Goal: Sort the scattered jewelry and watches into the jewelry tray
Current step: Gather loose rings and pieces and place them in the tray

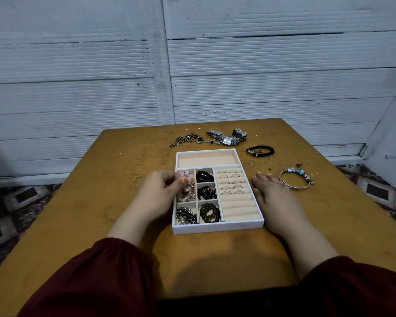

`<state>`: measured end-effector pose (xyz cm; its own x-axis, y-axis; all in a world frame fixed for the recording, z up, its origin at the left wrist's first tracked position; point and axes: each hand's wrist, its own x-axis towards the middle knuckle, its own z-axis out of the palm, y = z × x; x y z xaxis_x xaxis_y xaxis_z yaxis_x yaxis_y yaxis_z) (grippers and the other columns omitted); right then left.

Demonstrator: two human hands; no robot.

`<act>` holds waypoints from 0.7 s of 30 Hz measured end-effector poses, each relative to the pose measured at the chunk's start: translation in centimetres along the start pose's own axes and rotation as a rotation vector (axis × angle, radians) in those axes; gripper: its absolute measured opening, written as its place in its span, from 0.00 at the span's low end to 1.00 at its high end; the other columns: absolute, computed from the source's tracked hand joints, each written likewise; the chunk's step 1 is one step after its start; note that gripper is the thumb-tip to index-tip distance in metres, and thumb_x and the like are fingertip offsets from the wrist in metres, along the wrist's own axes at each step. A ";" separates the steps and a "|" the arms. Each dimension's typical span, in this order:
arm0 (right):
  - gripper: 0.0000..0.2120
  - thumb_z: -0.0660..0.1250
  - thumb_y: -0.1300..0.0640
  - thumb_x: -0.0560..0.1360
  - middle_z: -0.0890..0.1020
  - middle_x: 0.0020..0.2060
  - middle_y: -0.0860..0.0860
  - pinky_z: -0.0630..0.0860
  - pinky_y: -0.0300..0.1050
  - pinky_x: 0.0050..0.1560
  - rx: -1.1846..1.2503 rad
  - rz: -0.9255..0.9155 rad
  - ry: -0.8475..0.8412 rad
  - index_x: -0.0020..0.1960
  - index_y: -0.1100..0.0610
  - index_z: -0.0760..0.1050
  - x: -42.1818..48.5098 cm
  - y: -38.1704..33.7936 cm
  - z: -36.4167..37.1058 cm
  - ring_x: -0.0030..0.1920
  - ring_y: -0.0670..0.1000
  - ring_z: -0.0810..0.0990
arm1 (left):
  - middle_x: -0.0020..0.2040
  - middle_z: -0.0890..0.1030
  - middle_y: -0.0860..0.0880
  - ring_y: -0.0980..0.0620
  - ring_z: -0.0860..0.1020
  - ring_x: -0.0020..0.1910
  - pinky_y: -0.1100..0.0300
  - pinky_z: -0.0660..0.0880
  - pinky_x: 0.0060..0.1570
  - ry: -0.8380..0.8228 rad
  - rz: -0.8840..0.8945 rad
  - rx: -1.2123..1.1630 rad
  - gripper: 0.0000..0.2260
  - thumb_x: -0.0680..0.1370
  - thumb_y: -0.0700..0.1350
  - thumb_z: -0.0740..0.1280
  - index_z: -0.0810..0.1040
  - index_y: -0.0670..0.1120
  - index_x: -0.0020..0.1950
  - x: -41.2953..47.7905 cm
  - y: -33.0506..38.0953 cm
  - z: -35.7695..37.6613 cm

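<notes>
The left hand (162, 191) curls its fingers over the pink piece (185, 175) in the jewelry tray's (215, 228) far-left small compartment; whether they pinch it is unclear. The right hand (270, 191) lies flat on the table (124, 179), fingers straight and holding nothing. The charm bangle (295, 179) lies just beside it on the outer side, clearly nearer the right hand. Loose rings (252, 162), a black bead bracelet (261, 150) and watches (226, 137) lie beyond.
</notes>
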<state>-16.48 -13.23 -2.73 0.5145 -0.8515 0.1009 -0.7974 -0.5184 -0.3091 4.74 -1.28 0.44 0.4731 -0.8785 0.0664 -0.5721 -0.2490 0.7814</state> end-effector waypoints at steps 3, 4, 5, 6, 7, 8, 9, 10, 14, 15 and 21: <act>0.21 0.51 0.53 0.83 0.59 0.76 0.47 0.51 0.44 0.74 0.002 0.002 -0.003 0.75 0.52 0.60 0.0 -0.1 0.0 0.76 0.49 0.53 | 0.40 0.82 0.49 0.48 0.78 0.44 0.51 0.74 0.47 0.013 0.031 0.062 0.09 0.79 0.51 0.64 0.78 0.53 0.39 -0.1 -1.1 -0.2; 0.21 0.51 0.53 0.83 0.59 0.76 0.47 0.51 0.44 0.74 0.002 0.003 -0.004 0.75 0.52 0.60 0.0 0.0 0.0 0.76 0.49 0.53 | 0.40 0.82 0.51 0.46 0.78 0.45 0.50 0.74 0.49 0.029 0.038 0.083 0.10 0.78 0.52 0.64 0.78 0.54 0.39 -0.2 -1.2 -0.3; 0.21 0.51 0.53 0.83 0.59 0.76 0.47 0.51 0.44 0.74 0.004 0.005 -0.004 0.75 0.52 0.60 0.0 0.0 0.0 0.76 0.49 0.53 | 0.39 0.81 0.51 0.46 0.78 0.45 0.50 0.74 0.49 0.045 0.042 0.091 0.10 0.78 0.52 0.64 0.78 0.54 0.38 -0.3 -1.2 -0.3; 0.21 0.51 0.53 0.83 0.59 0.76 0.47 0.51 0.45 0.74 0.006 0.010 -0.006 0.75 0.52 0.60 0.0 0.0 0.0 0.76 0.49 0.53 | 0.37 0.81 0.51 0.48 0.78 0.42 0.54 0.74 0.46 0.060 0.041 0.085 0.10 0.78 0.51 0.64 0.78 0.52 0.38 -0.4 -1.1 -0.3; 0.21 0.51 0.53 0.83 0.59 0.76 0.47 0.51 0.45 0.74 0.009 0.014 -0.007 0.75 0.52 0.60 0.0 -0.1 0.0 0.76 0.49 0.53 | 0.35 0.80 0.51 0.49 0.77 0.39 0.57 0.72 0.41 0.079 0.037 0.076 0.10 0.78 0.49 0.65 0.78 0.50 0.38 -0.5 -1.1 -0.2; 0.21 0.51 0.52 0.83 0.59 0.76 0.47 0.52 0.45 0.74 0.008 0.016 -0.007 0.75 0.52 0.60 0.0 -0.1 -0.1 0.76 0.49 0.53 | 0.33 0.79 0.52 0.51 0.76 0.35 0.60 0.70 0.36 0.102 0.028 0.078 0.10 0.78 0.47 0.65 0.79 0.49 0.37 -0.6 -0.8 -0.1; 0.21 0.51 0.52 0.83 0.59 0.76 0.47 0.52 0.45 0.74 0.004 0.016 -0.007 0.75 0.52 0.59 0.0 -0.2 -0.1 0.76 0.49 0.53 | 0.31 0.78 0.52 0.52 0.74 0.33 0.61 0.68 0.34 0.128 0.018 0.085 0.10 0.78 0.47 0.66 0.79 0.48 0.37 -0.7 -0.6 -0.1; 0.21 0.50 0.52 0.83 0.59 0.76 0.47 0.52 0.45 0.74 -0.001 0.018 -0.008 0.76 0.52 0.59 0.0 -0.2 -0.1 0.76 0.48 0.53 | 0.30 0.78 0.53 0.53 0.75 0.32 0.61 0.68 0.33 0.149 0.007 0.088 0.09 0.77 0.46 0.67 0.79 0.48 0.37 -0.6 -0.5 0.0; 0.21 0.50 0.52 0.83 0.59 0.76 0.47 0.52 0.45 0.74 -0.004 0.018 -0.014 0.76 0.52 0.59 0.1 -0.2 -0.1 0.76 0.49 0.54 | 0.33 0.82 0.52 0.51 0.81 0.37 0.55 0.78 0.43 0.190 -0.054 0.060 0.06 0.75 0.45 0.68 0.78 0.51 0.38 -0.4 -0.3 0.4; 0.21 0.50 0.52 0.83 0.59 0.76 0.47 0.52 0.45 0.74 -0.007 0.017 -0.014 0.75 0.52 0.59 0.1 -0.2 -0.1 0.76 0.49 0.54 | 0.32 0.82 0.52 0.51 0.81 0.38 0.55 0.78 0.43 0.207 -0.060 0.076 0.06 0.74 0.46 0.69 0.77 0.51 0.37 -0.4 -0.1 0.4; 0.21 0.50 0.52 0.83 0.59 0.76 0.47 0.52 0.45 0.74 -0.011 0.018 -0.012 0.76 0.52 0.59 0.0 0.0 0.0 0.76 0.49 0.54 | 0.36 0.80 0.56 0.53 0.77 0.41 0.60 0.69 0.34 0.283 -0.063 0.366 0.07 0.74 0.54 0.67 0.78 0.54 0.38 -1.3 1.0 0.7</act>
<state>-16.44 -13.24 -2.71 0.5039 -0.8597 0.0837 -0.8099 -0.5039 -0.3002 3.04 -0.67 0.69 0.6493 -0.7243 0.2319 -0.7112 -0.4703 0.5224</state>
